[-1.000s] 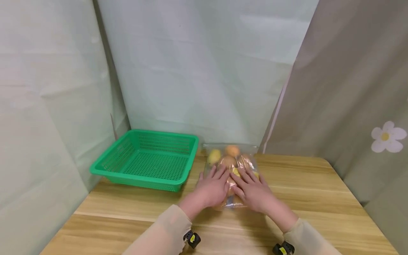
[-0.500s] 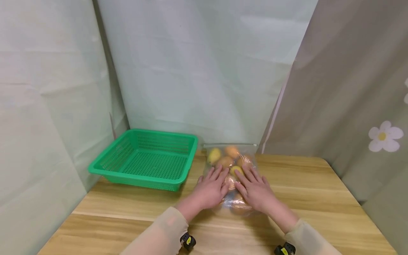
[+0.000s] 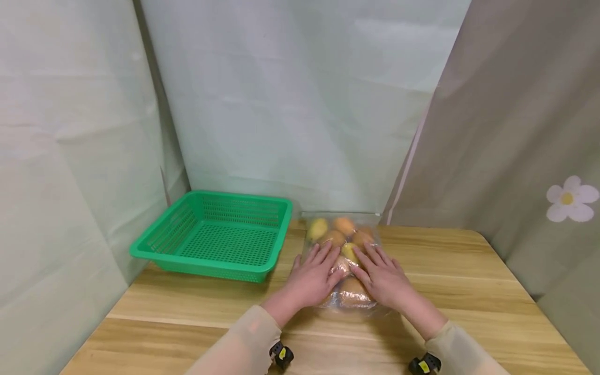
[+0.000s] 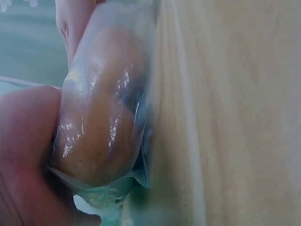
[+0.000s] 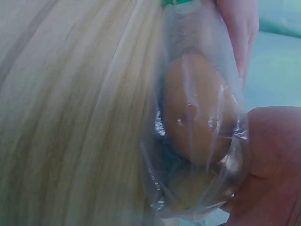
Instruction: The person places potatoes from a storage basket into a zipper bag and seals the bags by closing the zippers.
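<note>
A clear plastic zip bag [image 3: 344, 260] full of orange and yellow fruit lies on the wooden table [image 3: 469, 281], its sealed edge toward the back wall. My left hand [image 3: 311, 276] lies flat on the bag's left side with straight fingers. On the bag's right side my right hand [image 3: 384, 276] rests the same way, fingers spread. Between the two hands an orange fruit [image 3: 352, 292] bulges under the film. The left wrist view shows the fruit in the bag [image 4: 106, 113] pressed against my palm. In the right wrist view the bagged fruit [image 5: 197, 108] sits beside my palm.
A green perforated plastic basket [image 3: 217, 234] with nothing in it stands at the back left of the table, close to the bag. Pale green cloth hangs behind and on the left. A grey-brown curtain with a white flower print [image 3: 569, 200] hangs on the right.
Both hands have slid apart and a little toward me over the bag, uncovering the orange fruit between them. The fruit inside has spread flatter.
</note>
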A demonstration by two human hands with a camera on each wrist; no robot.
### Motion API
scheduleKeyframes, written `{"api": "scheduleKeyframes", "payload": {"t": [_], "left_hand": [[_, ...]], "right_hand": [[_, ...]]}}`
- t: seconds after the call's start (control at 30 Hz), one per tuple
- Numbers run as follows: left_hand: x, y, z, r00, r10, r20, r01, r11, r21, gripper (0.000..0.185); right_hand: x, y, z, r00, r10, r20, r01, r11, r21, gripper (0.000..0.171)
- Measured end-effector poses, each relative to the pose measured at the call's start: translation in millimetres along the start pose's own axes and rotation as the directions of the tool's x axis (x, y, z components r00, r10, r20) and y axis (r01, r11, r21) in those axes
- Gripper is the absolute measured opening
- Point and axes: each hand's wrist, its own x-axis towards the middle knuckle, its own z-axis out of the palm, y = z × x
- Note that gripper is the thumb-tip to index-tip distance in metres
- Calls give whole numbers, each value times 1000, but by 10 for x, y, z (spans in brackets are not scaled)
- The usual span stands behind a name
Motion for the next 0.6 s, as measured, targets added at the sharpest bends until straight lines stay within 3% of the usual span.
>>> {"api": "scheduleKeyframes", "payload": {"t": [0.23,0.6], "left_hand": [[-23,31,-18,1000,4,14,-4,1000,16,68],[-40,22,19,1000,5,8,-5,999,32,69]], "right_hand": [[-30,0,7,999,20,28,-20,1000,-22,67],[-48,26,77,1000,3,-5,-4,1000,-31,66]]}}
